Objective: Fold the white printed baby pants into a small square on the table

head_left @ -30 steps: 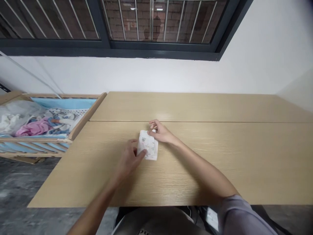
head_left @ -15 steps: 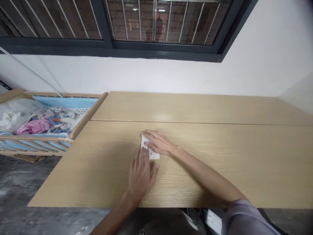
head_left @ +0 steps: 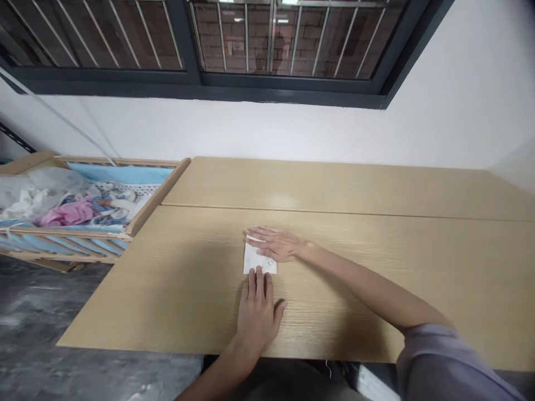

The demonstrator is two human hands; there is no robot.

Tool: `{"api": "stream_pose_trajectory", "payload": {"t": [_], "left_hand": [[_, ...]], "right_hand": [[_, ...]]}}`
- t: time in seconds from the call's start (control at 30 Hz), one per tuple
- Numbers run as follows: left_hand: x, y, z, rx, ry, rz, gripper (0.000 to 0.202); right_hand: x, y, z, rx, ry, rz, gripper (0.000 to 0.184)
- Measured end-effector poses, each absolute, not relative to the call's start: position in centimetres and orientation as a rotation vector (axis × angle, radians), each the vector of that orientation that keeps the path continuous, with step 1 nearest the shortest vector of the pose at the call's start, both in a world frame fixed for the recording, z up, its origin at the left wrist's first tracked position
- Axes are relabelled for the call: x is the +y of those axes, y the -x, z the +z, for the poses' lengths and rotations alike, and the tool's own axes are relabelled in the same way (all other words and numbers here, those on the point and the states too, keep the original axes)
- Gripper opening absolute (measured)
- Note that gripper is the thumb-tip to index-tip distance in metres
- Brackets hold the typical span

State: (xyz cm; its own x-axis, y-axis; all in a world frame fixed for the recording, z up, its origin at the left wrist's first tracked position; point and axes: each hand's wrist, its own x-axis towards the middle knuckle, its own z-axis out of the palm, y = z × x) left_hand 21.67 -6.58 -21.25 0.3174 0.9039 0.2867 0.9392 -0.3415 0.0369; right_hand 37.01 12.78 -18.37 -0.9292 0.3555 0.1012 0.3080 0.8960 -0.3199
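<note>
A small white sheet of paper point(head_left: 256, 260) with faint markings lies flat on the pale wooden table point(head_left: 376, 267). My right hand point(head_left: 278, 245) rests flat across its upper part, fingers stretched to the left, hiding some of the sheet. Just below, my left hand point(head_left: 258, 312) lies palm down on the table with its fingers apart. Its fingertips touch or nearly touch the lower edge of the paper.
A wooden crib point(head_left: 159, 195) with blue lining stands against the table's left end, holding a pink cloth point(head_left: 71, 213) and other fabrics. A dark-framed barred window point(head_left: 288, 89) is above the back wall. Grey floor point(head_left: 37, 312) shows at left.
My left hand has drawn back toward me and to the right, uncovering the lower left of the paper. My right hand stays over the top. The view has shifted slightly.
</note>
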Motion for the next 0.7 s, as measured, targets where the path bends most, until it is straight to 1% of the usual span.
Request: {"api": "stream_pose_trajectory", "payload": {"t": [0.1,0.2,0.33,0.4,0.47,0.57,0.7], "left_hand": [[-6.8,-21.8,-21.5,-1.718,2.434,-0.381,0.059],[-6.5,-21.3,-21.4,-1.721,2.492,-0.444,0.060],[-4.8,-18.6,-19.7,-1.734,2.639,-0.685,0.058],[-3.2,-16.9,-18.4,-1.843,2.587,-0.748,0.050],[-1.5,-15.5,-17.2,-2.049,2.456,-0.641,0.042],[1.0,-15.0,-16.3,-2.278,2.315,-0.370,0.040],[3.0,-16.4,-16.8,-2.268,2.371,-0.259,0.039]], "right_hand": [[14.2,-37.2,-18.6,-2.864,0.638,0.457,0.058],[13.9,-37.3,-18.7,-2.828,0.730,0.484,0.058],[12.4,-38.1,-18.1,-2.630,0.961,0.527,0.058],[11.9,-38.6,-17.7,-2.454,1.094,0.490,0.057],[11.8,-39.0,-17.5,-2.283,1.158,0.464,0.054],[11.8,-38.7,-17.8,-2.136,1.147,0.542,0.043],[11.6,-36.9,-18.4,-2.169,1.140,0.642,0.026]]}}
